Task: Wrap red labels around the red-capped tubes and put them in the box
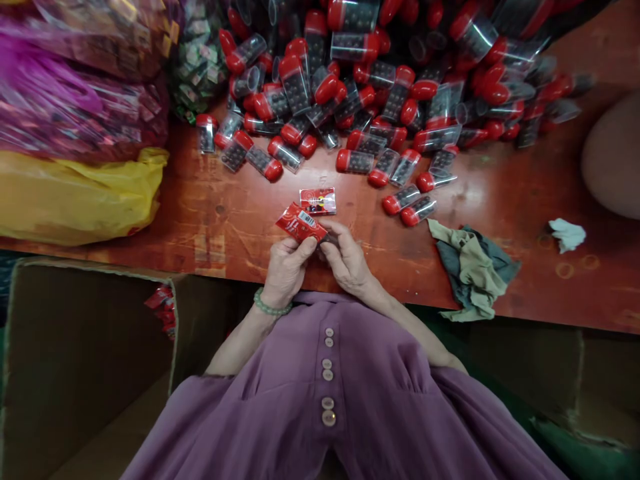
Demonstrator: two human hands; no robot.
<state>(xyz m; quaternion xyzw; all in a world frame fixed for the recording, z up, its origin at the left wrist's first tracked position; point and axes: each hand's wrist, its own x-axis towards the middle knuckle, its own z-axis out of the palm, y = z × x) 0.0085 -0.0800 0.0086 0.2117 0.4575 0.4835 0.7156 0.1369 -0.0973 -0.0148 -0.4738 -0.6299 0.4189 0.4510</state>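
A small red printed packet (300, 223) with a barcode is pinched in my left hand (289, 267), thumb on top. My right hand (349, 259) closes its thumb and fingers on the packet's right end, where a small dark bit shows between the two hands. Just beyond the packet, a flat red card (319, 201) with a printed picture lies on the table. Farther back is a large heap of clear tubes with red caps (355, 161) and dark contents.
On the reddish wooden table (240, 230) are stuffed bags (75, 193) at the left, crumpled cloths (475, 267) and a white tissue (567, 235) at the right. Below the edge, an open cardboard box (90, 320) stands at the left.
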